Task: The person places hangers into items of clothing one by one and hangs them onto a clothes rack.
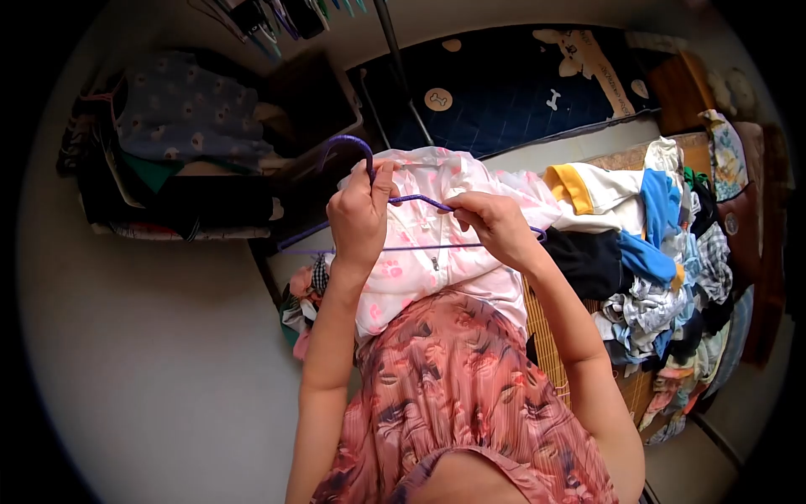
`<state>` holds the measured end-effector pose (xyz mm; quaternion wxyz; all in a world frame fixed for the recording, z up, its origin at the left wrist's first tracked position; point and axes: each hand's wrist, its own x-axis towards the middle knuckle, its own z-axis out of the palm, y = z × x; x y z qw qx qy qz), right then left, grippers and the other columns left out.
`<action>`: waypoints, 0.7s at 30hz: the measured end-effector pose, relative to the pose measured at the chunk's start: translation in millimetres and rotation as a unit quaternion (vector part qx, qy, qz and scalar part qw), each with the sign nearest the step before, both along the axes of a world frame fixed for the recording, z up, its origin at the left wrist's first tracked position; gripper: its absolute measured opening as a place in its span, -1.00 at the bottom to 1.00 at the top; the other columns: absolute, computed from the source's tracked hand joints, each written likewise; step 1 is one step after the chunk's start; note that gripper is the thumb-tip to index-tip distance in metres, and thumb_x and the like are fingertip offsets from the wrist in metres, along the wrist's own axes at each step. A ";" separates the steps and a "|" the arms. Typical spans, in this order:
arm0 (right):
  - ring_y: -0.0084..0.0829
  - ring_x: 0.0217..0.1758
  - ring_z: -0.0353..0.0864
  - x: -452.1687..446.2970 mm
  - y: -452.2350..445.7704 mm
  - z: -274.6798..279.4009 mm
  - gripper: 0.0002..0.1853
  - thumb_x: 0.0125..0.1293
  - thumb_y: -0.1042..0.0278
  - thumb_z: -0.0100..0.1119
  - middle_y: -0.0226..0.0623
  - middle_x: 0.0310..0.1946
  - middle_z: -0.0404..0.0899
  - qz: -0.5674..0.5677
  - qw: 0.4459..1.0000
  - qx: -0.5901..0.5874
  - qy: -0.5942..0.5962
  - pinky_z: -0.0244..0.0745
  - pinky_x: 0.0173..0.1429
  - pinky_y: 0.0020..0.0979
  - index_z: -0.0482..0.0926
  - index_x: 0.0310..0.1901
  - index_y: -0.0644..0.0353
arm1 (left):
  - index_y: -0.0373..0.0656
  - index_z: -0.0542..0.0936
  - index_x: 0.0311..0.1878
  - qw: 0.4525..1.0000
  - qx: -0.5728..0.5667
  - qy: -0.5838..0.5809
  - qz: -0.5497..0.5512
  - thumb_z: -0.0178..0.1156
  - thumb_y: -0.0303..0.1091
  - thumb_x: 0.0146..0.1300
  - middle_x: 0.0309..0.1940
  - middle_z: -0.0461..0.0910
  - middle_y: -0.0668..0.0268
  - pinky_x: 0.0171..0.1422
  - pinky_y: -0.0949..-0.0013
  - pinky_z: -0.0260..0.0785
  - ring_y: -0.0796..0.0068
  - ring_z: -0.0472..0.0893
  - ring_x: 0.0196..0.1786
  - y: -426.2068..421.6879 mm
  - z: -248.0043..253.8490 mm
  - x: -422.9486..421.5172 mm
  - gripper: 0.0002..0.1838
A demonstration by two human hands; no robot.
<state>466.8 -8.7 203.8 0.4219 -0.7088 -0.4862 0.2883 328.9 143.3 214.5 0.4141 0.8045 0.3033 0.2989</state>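
Both hands hold a purple clothes hanger above my lap. My left hand is closed round it near the base of its hook. Farther right, the fingers of my right hand pinch the sloping shoulder of the hanger. Its straight lower bar runs below both hands. Under it lies a white garment with pink prints, bunched over my lap and spreading away from me; a small dark zipper pull shows near its middle. Part of the garment is hidden behind my hands.
A large heap of mixed clothes lies to the right on a bamboo mat. Folded clothes are stacked at the far left. Hangers dangle from above by a dark pole. Behind is a navy patterned mat.
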 end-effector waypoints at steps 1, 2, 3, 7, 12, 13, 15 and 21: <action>-0.24 -0.35 0.59 -0.5 -2.4 -0.8 -0.82 0.19 0.51 0.13 -0.14 -0.39 0.59 0.007 1.000 0.004 0.003 0.46 -0.24 -0.36 0.59 -0.16 0.23 | -0.29 0.57 -0.19 0.999 -0.035 0.021 -0.010 0.04 -0.30 0.41 -0.63 0.55 0.33 -0.52 0.57 0.20 0.71 0.41 -0.62 -0.4 0.0 0.7 -0.77; -0.22 -0.34 0.60 -3.3 -4.7 -2.3 -0.83 0.20 0.51 0.13 -0.13 -0.39 0.59 0.000 1.000 0.018 -0.011 0.46 -0.24 -0.35 0.59 -0.17 0.23 | -0.29 0.57 -0.18 0.996 -0.069 0.042 -0.022 0.03 -0.29 0.42 -0.64 0.55 0.34 -0.54 0.58 0.17 0.74 0.40 -0.64 -1.6 0.2 1.0 -0.75; -0.20 -0.34 0.60 -7.5 -6.8 -3.7 -0.84 0.20 0.50 0.13 -0.11 -0.39 0.59 -0.007 0.999 0.032 -0.026 0.46 -0.24 -0.34 0.58 -0.18 0.23 | -0.28 0.57 -0.15 0.994 -0.099 0.034 -0.032 0.01 -0.29 0.43 -0.67 0.53 0.36 -0.58 0.60 0.14 0.77 0.38 -0.67 -3.9 1.3 1.4 -0.74; -0.12 -0.42 0.58 -16.8 -20.1 -8.8 -0.90 0.23 0.39 0.15 -0.12 -0.48 0.57 -0.010 0.997 0.021 -0.075 0.44 -0.34 -0.26 0.56 -0.28 0.21 | -0.26 0.58 -0.11 0.986 -0.136 0.070 -0.061 -0.03 -0.29 0.44 -0.70 0.50 0.39 -0.56 0.59 0.21 0.73 0.42 -0.67 -12.3 3.1 0.5 -0.74; -0.14 -0.52 0.54 -24.8 -34.5 -16.7 -0.86 0.25 0.32 0.16 -0.17 -0.57 0.54 -0.026 0.999 0.014 -0.035 0.38 -0.42 -0.25 0.55 -0.37 0.20 | -0.24 0.57 -0.06 0.986 -0.118 0.028 -0.117 -0.06 -0.30 0.45 -0.73 0.44 0.41 -0.52 0.58 0.28 0.69 0.46 -0.65 -20.2 -4.7 -0.4 -0.73; -0.15 -0.54 0.53 -23.6 -35.4 -14.9 -0.87 0.25 0.33 0.16 -0.17 -0.57 0.53 -0.017 0.997 0.012 -0.068 0.38 -0.42 -0.27 0.54 -0.37 0.20 | -0.24 0.57 -0.06 0.984 -0.128 0.025 -0.118 -0.05 -0.32 0.44 -0.74 0.43 0.40 -0.50 0.57 0.28 0.68 0.46 -0.65 -19.3 -7.2 0.6 -0.74; -0.15 -0.53 0.53 -18.9 -37.2 -18.3 -0.88 0.24 0.36 0.17 -0.16 -0.56 0.52 -0.007 0.998 0.007 -0.070 0.39 -0.41 -0.29 0.54 -0.36 0.21 | -0.24 0.57 -0.05 0.983 -0.140 0.024 -0.120 -0.05 -0.33 0.44 -0.74 0.42 0.40 -0.50 0.57 0.29 0.68 0.46 -0.66 -21.1 -14.5 1.5 -0.75; -0.32 -0.48 0.51 -23.1 -35.4 -27.6 -0.88 0.25 0.51 0.12 -0.14 -0.51 0.52 -0.025 0.997 -0.018 0.070 0.40 -0.32 -0.41 0.54 -0.18 0.25 | -0.05 0.55 -0.03 0.977 0.086 0.174 -0.088 0.00 -0.29 0.38 -0.71 0.50 0.22 -0.48 0.26 0.41 0.27 0.61 -0.59 -29.7 -36.0 19.0 -0.80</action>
